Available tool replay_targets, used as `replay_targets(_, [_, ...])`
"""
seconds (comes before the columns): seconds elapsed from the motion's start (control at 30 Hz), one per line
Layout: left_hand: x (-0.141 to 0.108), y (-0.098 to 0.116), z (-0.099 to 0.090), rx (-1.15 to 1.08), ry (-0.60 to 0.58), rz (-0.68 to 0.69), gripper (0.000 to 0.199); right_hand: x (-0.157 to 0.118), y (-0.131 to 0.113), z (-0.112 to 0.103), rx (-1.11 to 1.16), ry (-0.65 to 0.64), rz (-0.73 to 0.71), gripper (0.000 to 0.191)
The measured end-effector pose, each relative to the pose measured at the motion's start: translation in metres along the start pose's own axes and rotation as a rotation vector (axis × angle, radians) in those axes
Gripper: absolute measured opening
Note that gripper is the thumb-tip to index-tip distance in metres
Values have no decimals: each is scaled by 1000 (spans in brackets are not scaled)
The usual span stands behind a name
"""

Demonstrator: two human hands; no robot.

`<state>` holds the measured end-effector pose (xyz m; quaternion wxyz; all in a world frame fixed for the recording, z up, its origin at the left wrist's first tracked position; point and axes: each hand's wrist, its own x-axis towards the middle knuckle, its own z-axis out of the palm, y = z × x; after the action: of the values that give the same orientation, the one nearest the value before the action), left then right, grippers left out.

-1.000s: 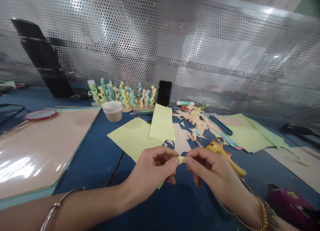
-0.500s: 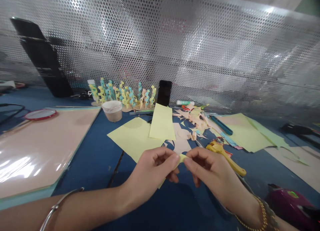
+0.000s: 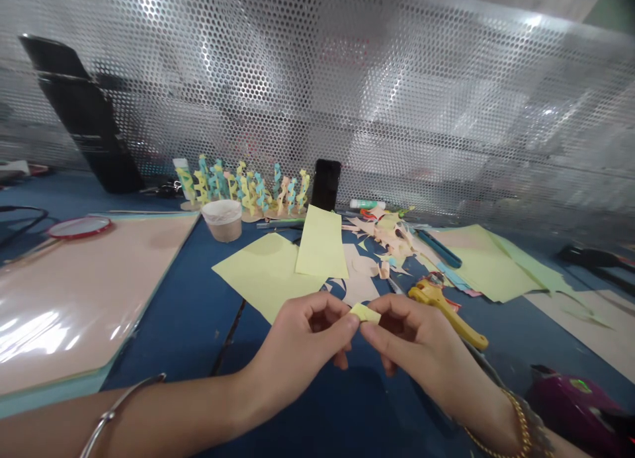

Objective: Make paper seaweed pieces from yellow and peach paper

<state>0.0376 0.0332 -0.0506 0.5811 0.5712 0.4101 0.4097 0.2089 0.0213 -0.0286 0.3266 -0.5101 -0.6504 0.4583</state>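
1. The left hand and the right hand are both curled into a pinch, each gripping one end of a small piece of pale yellow paper between thumb and fingers.
2. That piece sits between the two hands, held up over the blue tabletop.
3. Just ahead of the hands lie a pale yellow paper sheet and a pale yellow paper strip, the strip overlapping the sheet's edge.
4. Ahead and to the right of the right hand is a heap of cut paper scraps; nearer that hand lies a yellow-handled tool, whose exact kind is hard to tell.
5. Further ahead of the hands, a row of cut paper shapes stands upright beside a paper cup and an upright black smartphone.
6. Left of the left hand lies a large pink board with a glossy surface.
7. A silver bangle circles the left wrist, and a gold bracelet circles the right wrist.
8. A perforated metal screen rises behind the table.
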Motion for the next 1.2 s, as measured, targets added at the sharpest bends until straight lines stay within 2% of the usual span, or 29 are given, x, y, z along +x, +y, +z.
replay_targets(0.3, [-2, 4, 2, -52, -25, -15, 23, 1, 2, 0, 13, 38, -29, 21])
replay_targets(0.53, [-2, 5, 2, -62, -17, -35, 24, 1, 2, -1, 11, 17, -21, 22])
replay_targets(0.87, [-1, 4, 3, -90, -13, -19, 18, 2, 1, -1, -17, 35, -3, 27])
replay_targets(1.2, [-1, 5, 3, -154, -21, -48, 20, 2, -2, 1, 28, 20, -9, 17])
